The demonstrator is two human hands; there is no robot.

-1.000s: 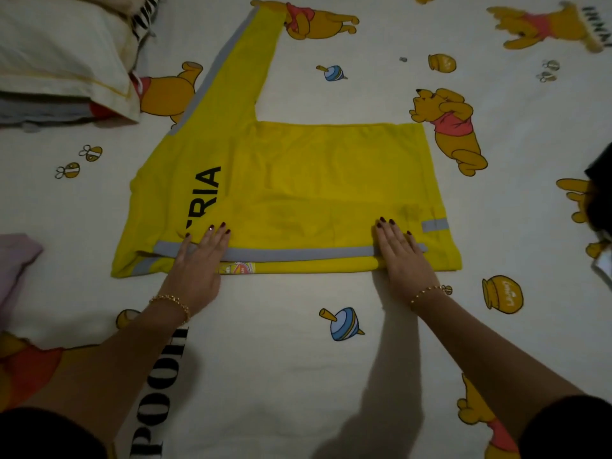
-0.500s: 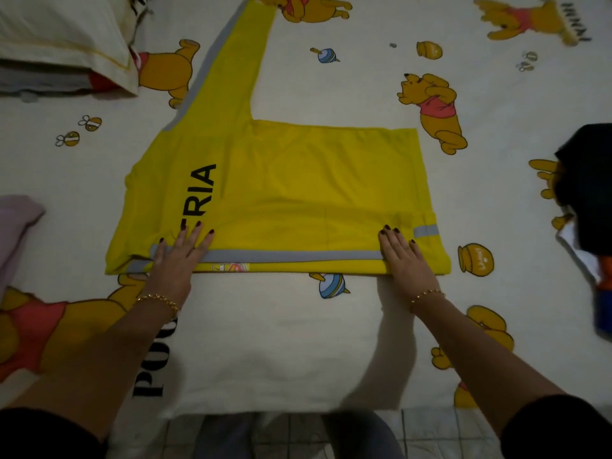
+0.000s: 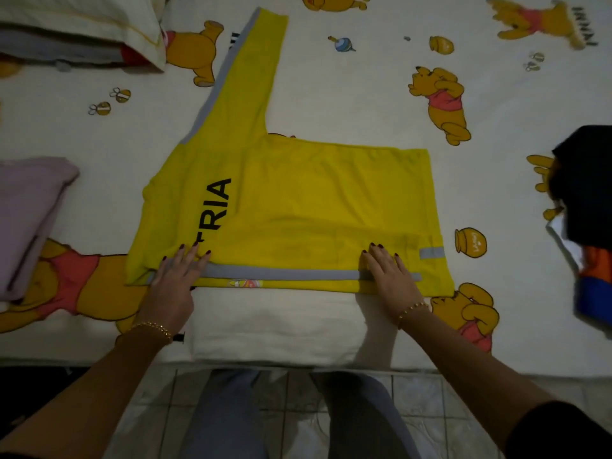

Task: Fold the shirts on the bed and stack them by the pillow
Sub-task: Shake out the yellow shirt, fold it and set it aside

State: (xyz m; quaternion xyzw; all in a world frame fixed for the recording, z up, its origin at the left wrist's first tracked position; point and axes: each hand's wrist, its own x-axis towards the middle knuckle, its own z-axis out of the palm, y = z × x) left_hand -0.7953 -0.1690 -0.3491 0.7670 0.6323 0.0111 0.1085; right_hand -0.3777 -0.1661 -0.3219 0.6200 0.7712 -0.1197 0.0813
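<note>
Yellow shirt: we see the yellow shirt (image 3: 314, 200) lying flat on the bed (image 3: 347, 94), its long side running left to right, close to the bed's near edge, with black letters "TRIA" on its left part.
Sleeve: one sleeve (image 3: 248, 71) with a grey edge stretches from the shirt's far left corner away from us.
Folded edge: the shirt's near side is turned over onto the body, and a grey stripe (image 3: 281, 274) runs along that fold.
Left hand: our left hand (image 3: 175, 279) lies flat on the shirt's near left corner, fingers straight and spread, pressing on the stripe and gripping nothing.
Right hand: our right hand (image 3: 390, 276) lies flat on the shirt's near right part, fingers straight and together, pressing the same fold and holding nothing.
Bracelets: each wrist, just on our side of the shirt, wears a gold bead bracelet.
Pillow: the pillow (image 3: 76, 18) lies well beyond the shirt's far left corner; a grey layer shows under it, and we cannot tell what that is.
Lilac garment: a folded lilac garment (image 3: 29, 220) sits left of the shirt, apart from it.
Dark pile: a heap of dark, white, orange and blue clothes (image 3: 586, 200) lies right of the shirt, apart from it.
Floor: pale floor tiles (image 3: 298, 392) and our grey-clad legs show on our side of the shirt, past the bed's edge.
</note>
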